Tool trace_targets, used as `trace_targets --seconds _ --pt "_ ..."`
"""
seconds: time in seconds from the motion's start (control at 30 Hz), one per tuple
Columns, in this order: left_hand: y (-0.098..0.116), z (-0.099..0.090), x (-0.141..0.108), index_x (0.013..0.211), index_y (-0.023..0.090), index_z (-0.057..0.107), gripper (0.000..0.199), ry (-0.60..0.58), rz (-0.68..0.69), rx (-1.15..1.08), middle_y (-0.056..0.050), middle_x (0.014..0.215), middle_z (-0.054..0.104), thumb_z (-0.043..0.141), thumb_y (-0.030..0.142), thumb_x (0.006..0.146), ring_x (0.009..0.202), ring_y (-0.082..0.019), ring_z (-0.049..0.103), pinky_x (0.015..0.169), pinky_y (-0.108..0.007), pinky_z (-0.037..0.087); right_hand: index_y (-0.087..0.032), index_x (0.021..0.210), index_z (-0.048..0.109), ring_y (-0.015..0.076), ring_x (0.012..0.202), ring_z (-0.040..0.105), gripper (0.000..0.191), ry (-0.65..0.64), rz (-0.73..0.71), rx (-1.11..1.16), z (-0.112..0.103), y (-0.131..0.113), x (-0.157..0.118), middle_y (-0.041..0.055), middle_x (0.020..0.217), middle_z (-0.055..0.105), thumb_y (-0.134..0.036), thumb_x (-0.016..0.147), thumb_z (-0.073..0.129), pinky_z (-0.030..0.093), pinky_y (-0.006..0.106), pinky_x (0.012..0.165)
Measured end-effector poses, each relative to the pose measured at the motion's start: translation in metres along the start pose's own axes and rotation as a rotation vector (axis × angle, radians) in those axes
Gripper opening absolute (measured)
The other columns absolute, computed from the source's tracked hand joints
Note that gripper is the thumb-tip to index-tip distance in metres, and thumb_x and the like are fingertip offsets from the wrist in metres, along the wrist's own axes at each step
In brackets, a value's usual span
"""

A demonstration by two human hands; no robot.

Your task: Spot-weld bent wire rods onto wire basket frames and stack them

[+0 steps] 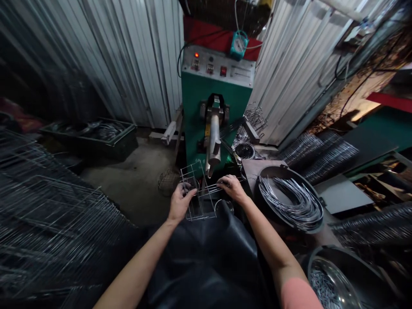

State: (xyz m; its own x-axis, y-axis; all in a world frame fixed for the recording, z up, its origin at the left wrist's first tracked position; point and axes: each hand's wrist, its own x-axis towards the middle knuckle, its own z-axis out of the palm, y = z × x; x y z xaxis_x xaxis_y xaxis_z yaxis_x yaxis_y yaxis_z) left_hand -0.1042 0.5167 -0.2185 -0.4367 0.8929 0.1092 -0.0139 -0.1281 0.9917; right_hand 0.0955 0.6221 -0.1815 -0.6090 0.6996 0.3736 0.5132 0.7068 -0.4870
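Observation:
A wire basket frame (198, 193) made of thin welded steel rods stands upright in front of me, just below the tip of a spot welder's electrode arm (214, 141). My left hand (180, 201) grips the frame's near left side. My right hand (231, 189) closes around rods on its right side. The green welding machine (206, 107) rises directly ahead, with a control panel and a red indicator light on top. The frame's lower part sits close to my black apron (206, 262).
A black round tub (289, 201) of curved wire rods sits to my right, with stacked wire frames (318, 156) behind it. A metal bowl (331, 283) lies at lower right. Wire racks (54, 214) pile up at left, near a green crate (90, 137). Corrugated metal walls flank the machine.

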Motion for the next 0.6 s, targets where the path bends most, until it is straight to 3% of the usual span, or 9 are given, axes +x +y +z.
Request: trace_targets --seconds 0.13,0.6 --pt "-0.003 0.007 0.003 0.089 0.017 0.054 0.034 -0.043 -0.039 -0.065 0.003 0.069 0.051 0.069 0.038 0.067 0.064 -0.011 0.048 0.063 -0.023 0.038 -0.023 0.085 0.066 0.0182 0.084 0.056 0.004 0.024 0.026 -0.021 -0.002 0.008 0.003 0.0014 0.084 0.065 -0.024 0.084 0.063 0.035 0.032 0.078" --pt "-0.007 0.021 0.015 0.086 0.017 0.055 0.037 0.023 -0.174 -0.215 0.005 0.062 0.050 0.073 0.036 0.059 0.054 -0.009 0.044 0.052 -0.021 0.033 -0.024 0.085 0.067 0.0185 0.087 0.054 0.007 -0.088 0.017 -0.022 -0.004 0.027 0.021 0.0013 0.088 0.066 -0.022 0.085 0.061 0.034 0.033 0.079"
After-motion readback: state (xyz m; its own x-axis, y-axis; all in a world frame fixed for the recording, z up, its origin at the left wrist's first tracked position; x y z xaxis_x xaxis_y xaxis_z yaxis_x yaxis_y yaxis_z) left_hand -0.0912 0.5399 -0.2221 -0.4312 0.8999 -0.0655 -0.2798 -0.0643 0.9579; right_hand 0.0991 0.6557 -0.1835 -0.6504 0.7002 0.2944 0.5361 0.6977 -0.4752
